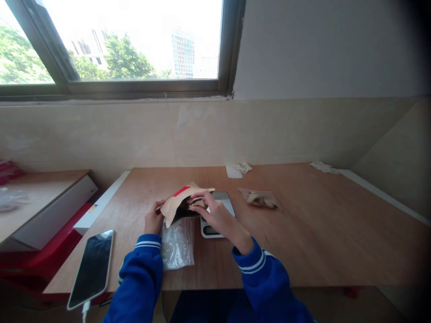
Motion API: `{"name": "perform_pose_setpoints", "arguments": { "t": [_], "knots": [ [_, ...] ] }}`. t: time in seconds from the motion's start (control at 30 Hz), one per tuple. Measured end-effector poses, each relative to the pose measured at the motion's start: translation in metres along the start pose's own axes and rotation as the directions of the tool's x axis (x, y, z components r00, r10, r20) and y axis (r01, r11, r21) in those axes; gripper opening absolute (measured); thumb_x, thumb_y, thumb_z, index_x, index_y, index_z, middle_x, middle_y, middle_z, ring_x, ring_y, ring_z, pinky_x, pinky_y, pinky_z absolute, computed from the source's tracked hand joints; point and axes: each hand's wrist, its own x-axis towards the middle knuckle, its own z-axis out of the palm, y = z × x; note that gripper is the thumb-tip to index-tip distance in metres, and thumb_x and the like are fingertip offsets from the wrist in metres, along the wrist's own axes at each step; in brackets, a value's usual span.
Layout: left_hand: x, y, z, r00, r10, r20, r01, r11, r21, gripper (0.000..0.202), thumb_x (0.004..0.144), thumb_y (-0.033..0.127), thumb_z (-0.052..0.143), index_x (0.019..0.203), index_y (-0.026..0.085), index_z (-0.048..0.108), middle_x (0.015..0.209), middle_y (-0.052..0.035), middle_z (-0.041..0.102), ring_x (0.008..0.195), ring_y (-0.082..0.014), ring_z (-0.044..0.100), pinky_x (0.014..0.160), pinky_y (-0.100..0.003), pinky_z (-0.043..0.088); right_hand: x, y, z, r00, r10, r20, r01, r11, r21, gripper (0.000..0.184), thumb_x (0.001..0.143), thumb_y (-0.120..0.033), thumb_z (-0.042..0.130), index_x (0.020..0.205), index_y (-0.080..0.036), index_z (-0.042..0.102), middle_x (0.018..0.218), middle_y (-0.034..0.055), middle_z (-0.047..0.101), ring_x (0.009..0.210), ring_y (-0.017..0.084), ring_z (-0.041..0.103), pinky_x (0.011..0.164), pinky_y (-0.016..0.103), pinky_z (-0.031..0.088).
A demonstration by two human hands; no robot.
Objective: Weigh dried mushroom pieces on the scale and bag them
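Observation:
My left hand [154,218] grips the left side of a brown kraft paper bag [175,205] with a red patch. The bag is tilted, and its dark mouth faces me. At the right of that mouth is my right hand [212,213], thumb and fingers closed around something small and tan that I cannot make out. Beneath the paper bag lies a clear zip bag [178,246] with a red seal line. A white kitchen scale [226,202] stands partly hidden behind my right hand and the paper bag. To its right lies a clear zip bag with pale and brown pieces [259,198].
A smartphone [92,264] with a white cable lies at the table's left edge. Crumpled tissue [243,168] and a white paper [233,172] are at the back, with more tissue [323,167] farther right. Another table [37,193] and a red stool [50,246] stand left.

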Motion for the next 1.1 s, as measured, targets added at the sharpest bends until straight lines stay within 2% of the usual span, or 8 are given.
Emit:
{"name": "perform_pose_setpoints", "arguments": {
  "t": [0.1,0.23,0.5,0.67,0.8,0.87,0.97,1.1],
  "knots": [
    [0.001,-0.002,0.000,1.000,0.013,-0.002,-0.013,1.000,0.005,0.035,0.067,0.034,0.066,0.097,0.017,0.064,0.116,-0.0107,0.067,0.104,-0.0267,0.064,0.089,-0.037,0.051,-0.008,0.012,-0.004,0.949,0.092,-0.301,-0.039,0.983,0.178,0.026,0.091,-0.037,0.051,0.110,-0.023,0.041,0.098,0.0042,0.065,0.086,0.016,0.066,0.077,0.028,0.052],
    [0.001,-0.006,-0.001,1.000,0.024,0.012,-0.024,1.000,-0.005,0.035,0.068,0.035,0.066,0.099,0.018,0.064,0.115,-0.0096,0.067,0.102,-0.0263,0.065,0.090,-0.038,0.050,-0.021,0.051,-0.016,0.767,0.205,-0.608,-0.156,0.979,0.134,0.026,0.093,-0.044,0.041,0.104,-0.020,0.046,0.098,0.0069,0.060,0.087,0.017,0.060,0.081,0.032,0.048],
    [0.000,0.001,-0.002,1.000,-0.007,0.005,0.007,1.000,0.000,0.035,0.067,0.032,0.067,0.099,0.017,0.064,0.117,-0.0104,0.066,0.103,-0.0274,0.065,0.089,-0.037,0.051,-0.025,0.124,-0.018,0.846,0.403,-0.349,-0.438,0.899,-0.024,0.035,0.084,-0.048,0.050,0.090,-0.016,0.059,0.081,0.0069,0.065,0.083,0.023,0.060,0.079,0.038,0.045],
    [-0.001,0.002,-0.002,1.000,-0.010,0.005,0.010,1.000,0.005,0.037,0.066,0.032,0.068,0.100,0.017,0.064,0.117,-0.0109,0.066,0.103,-0.0282,0.065,0.088,-0.037,0.051,-0.017,0.109,-0.018,0.876,0.250,-0.412,-0.406,0.844,-0.350,0.044,0.082,-0.037,0.057,0.120,-0.016,0.051,0.107,0.0126,0.063,0.108,0.029,0.054,0.093,0.051,0.036],
    [0.001,-0.002,-0.002,1.000,-0.016,0.011,0.016,1.000,0.005,0.037,0.069,0.036,0.066,0.100,0.017,0.064,0.118,-0.0116,0.065,0.101,-0.0278,0.065,0.087,-0.038,0.052,-0.017,0.049,-0.016,0.802,0.073,-0.593,-0.217,0.960,-0.175,0.021,0.091,-0.031,0.045,0.104,-0.017,0.054,0.100,0.0093,0.061,0.091,0.020,0.058,0.082,0.035,0.047],
    [0.001,-0.003,-0.001,1.000,-0.016,0.009,0.016,1.000,0.015,0.036,0.069,0.036,0.065,0.101,0.018,0.063,0.119,-0.0113,0.065,0.101,-0.0272,0.066,0.087,-0.038,0.052,-0.018,0.011,-0.012,0.845,0.096,-0.526,-0.140,0.989,-0.044,0.019,0.094,-0.028,0.039,0.102,-0.019,0.054,0.089,0.0042,0.062,0.081,0.016,0.060,0.073,0.028,0.049],
    [0.000,-0.003,0.000,1.000,-0.022,0.007,0.022,1.000,0.015,0.035,0.070,0.036,0.065,0.100,0.018,0.063,0.119,-0.0110,0.065,0.100,-0.0263,0.066,0.086,-0.037,0.052,-0.016,-0.026,-0.003,0.985,0.026,-0.169,-0.049,0.990,-0.133,0.023,0.095,-0.019,0.037,0.099,-0.020,0.060,0.092,0.0037,0.064,0.089,0.015,0.061,0.082,0.028,0.048],
    [0.000,-0.005,0.001,1.000,-0.015,-0.005,0.015,1.000,0.012,0.033,0.071,0.038,0.064,0.099,0.018,0.062,0.118,-0.0103,0.065,0.099,-0.0246,0.066,0.085,-0.035,0.052,-0.004,-0.027,0.010,0.991,0.050,0.122,0.020,0.857,-0.515,0.033,0.091,-0.007,0.037,0.114,-0.012,0.059,0.112,0.0125,0.063,0.109,0.022,0.057,0.093,0.034,0.046]
  ]
}}
